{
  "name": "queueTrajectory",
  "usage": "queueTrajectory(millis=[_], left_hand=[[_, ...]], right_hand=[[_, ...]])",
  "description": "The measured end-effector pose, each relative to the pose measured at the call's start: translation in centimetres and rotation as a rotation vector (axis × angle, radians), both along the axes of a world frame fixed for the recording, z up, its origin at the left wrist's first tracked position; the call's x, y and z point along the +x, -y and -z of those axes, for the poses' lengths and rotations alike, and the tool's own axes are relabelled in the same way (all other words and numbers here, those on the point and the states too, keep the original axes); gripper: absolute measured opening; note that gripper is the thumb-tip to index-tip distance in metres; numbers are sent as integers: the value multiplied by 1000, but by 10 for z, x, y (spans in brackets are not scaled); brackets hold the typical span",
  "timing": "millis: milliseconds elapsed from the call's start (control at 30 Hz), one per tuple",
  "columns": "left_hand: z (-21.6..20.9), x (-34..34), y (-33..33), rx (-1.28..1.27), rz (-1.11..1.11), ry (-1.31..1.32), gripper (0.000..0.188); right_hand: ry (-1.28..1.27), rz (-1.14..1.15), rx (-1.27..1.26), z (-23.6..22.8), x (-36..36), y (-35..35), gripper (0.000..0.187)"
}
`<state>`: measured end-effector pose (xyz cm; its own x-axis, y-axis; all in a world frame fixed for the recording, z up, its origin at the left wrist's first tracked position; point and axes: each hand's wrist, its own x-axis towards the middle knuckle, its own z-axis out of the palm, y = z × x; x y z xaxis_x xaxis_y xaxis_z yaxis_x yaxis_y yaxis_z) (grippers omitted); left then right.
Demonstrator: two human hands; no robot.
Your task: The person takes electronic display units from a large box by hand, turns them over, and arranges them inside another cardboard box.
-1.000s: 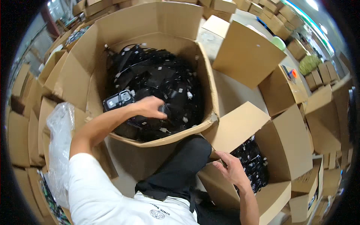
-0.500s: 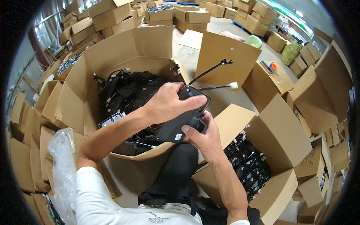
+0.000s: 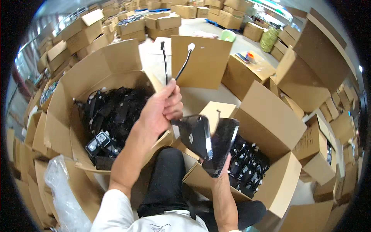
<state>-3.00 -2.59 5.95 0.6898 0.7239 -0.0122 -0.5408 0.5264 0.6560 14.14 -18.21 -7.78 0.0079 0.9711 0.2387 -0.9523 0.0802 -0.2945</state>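
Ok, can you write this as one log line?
left hand: holds two cables | right hand: holds glossy panel | labelled panel: between hands | big box: left | small box: right

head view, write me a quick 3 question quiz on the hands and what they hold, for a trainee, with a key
1. Multiple choice: which hand do the two cables rise from?
a) left
b) right
c) both

2. True or false: the right hand holds a flat black piece.

3. Fill the gap: one cable ends in a black connector, the other in a ____ one.

Key:
1: a, the left hand, closed around them
2: true
3: white
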Motion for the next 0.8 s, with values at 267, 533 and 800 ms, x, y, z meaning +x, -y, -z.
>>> queueTrajectory(millis=[267, 533, 800], left_hand=[[56, 73, 36, -72, 216, -154, 38], [113, 61, 90, 647, -382, -190, 76], [134, 55, 126, 569, -407, -336, 58]], right_hand=[[-182, 28, -322, 5, -27, 29, 56], [-214, 216, -428, 28, -11, 51, 60], [243, 350, -564, 27, -18, 72, 30]])
